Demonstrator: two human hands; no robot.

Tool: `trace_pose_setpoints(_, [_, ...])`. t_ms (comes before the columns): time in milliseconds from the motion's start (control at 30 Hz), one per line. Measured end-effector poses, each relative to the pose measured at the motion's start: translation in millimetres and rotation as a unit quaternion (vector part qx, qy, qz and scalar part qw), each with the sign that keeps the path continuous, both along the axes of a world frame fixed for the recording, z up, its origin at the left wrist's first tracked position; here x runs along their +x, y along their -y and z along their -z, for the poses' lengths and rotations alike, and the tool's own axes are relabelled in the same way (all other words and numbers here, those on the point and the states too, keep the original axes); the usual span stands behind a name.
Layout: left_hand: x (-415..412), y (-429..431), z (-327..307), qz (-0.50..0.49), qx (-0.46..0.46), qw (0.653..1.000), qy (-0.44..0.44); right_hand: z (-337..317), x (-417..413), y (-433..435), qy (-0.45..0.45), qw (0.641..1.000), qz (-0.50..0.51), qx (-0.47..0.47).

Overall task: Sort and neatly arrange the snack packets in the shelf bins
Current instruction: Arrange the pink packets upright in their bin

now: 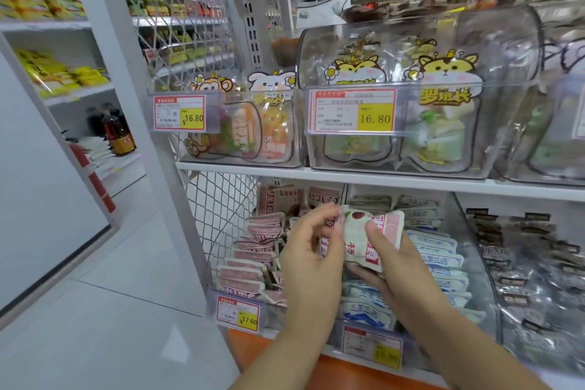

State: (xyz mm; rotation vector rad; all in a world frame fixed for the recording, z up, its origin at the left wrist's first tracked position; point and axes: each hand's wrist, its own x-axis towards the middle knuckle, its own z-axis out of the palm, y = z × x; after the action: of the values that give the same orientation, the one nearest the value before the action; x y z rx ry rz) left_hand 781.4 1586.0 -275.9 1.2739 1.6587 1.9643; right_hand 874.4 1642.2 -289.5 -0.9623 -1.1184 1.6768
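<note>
Shelving (380, 175) in white fills the view, with two of its boards carrying clear containers; on the upper board stand tall clear bins (506, 41) with cartoon-animal stickers, green and orange packets showing dimly behind their fronts; on the lower board three open compartments sit side by side, with pink packets (253, 258) at the left, blue-and-white packets (443, 260) in the middle and dark silvery packets (522, 263) at the right. Both hands are raised in front of the lower row, about where pink meets blue; the right hand (391, 263) grasps a small stack of white-and-pink packets (356, 233) from beneath, thumb pressed on its front; the left hand (311, 252) has its fingers curled onto the stack's left end (blurred, so the exact grip is hard to read); the stack lies in neither compartment, only in the hands. Yellow-and-red price tags (353, 111) clip to the bin fronts; two on the upper board read 16.80.
</note>
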Motion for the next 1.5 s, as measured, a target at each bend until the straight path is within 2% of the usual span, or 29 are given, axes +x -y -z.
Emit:
trace_pose_setpoints(67, [6, -3, -2, 0.010, 0.008, 1.000, -0.017, 1, 5, -1, -0.027, 0.999, -0.023, 0.000])
trace_pose_setpoints(200, [19, -7, -2, 0.008, -0.018, 0.994, -0.109, 5, 8, 0, -0.052, 0.998, -0.023, 0.005])
trace_pose_setpoints(300, [16, -10, 1, 0.033, -0.037, 0.995, -0.089, 8, 8, -3, -0.063, 0.998, -0.008, -0.020])
trace_pose_setpoints(400, [4, -14, 4, 0.063, -0.084, 0.990, -0.089, 7, 13, -6, -0.094, 0.995, -0.035, -0.022])
trace_pose_setpoints(533, [-8, -16, 4, 0.083, -0.119, 0.973, -0.177, 6, 16, -8, -0.101, 0.992, -0.070, -0.034])
trace_pose_setpoints(633, [-15, -18, 8, 0.070, -0.117, 0.961, -0.240, 8, 16, -8, -0.077, 0.994, -0.055, -0.052])
trace_pose_setpoints(700, [-19, -16, 10, 0.107, -0.127, 0.957, -0.237, 11, 17, -11, -0.063, 0.995, -0.027, -0.076])
trace_pose_setpoints(800, [-32, -7, 8, 0.155, -0.134, 0.965, -0.166, 10, 16, -16, -0.031, 0.995, 0.013, -0.096])
trace_pose_setpoints(867, [-50, -2, 5, 0.133, -0.139, 0.972, -0.137, 8, 15, -19, -0.005, 0.996, 0.025, -0.083])
trace_pose_setpoints(967, [-87, 3, -1, 0.072, -0.178, 0.971, -0.139, 7, 10, -18, 0.009, 0.998, 0.024, -0.062])
trace_pose_setpoints(1033, [-108, 8, -4, 0.122, -0.244, 0.951, -0.142, 7, 7, -17, 0.018, 0.998, 0.028, -0.052])
trace_pose_setpoints(1067, [-115, 9, -5, 0.173, -0.281, 0.929, -0.167, 7, 5, -16, 0.027, 0.998, 0.027, -0.045])
trace_pose_setpoints(1167, [-125, 13, 2, 0.270, -0.380, 0.809, -0.359, 5, 1, -15, 0.049, 0.998, 0.022, -0.023])
trace_pose_setpoints(1233, [-129, 10, 11, 0.242, -0.379, 0.756, -0.476, 4, -1, -13, 0.063, 0.998, 0.012, -0.007])
trace_pose_setpoints(1300, [-133, 8, 19, 0.200, -0.347, 0.743, -0.536, 4, -2, -10, 0.072, 0.997, 0.001, 0.006])
trace_pose_setpoints(1367, [-135, 5, 22, 0.191, -0.320, 0.745, -0.554, 4, -1, -7, 0.082, 0.996, -0.008, 0.021])
trace_pose_setpoints(1500, [-138, 5, 18, 0.234, -0.329, 0.780, -0.478, 2, 5, -3, 0.098, 0.994, -0.005, 0.051])
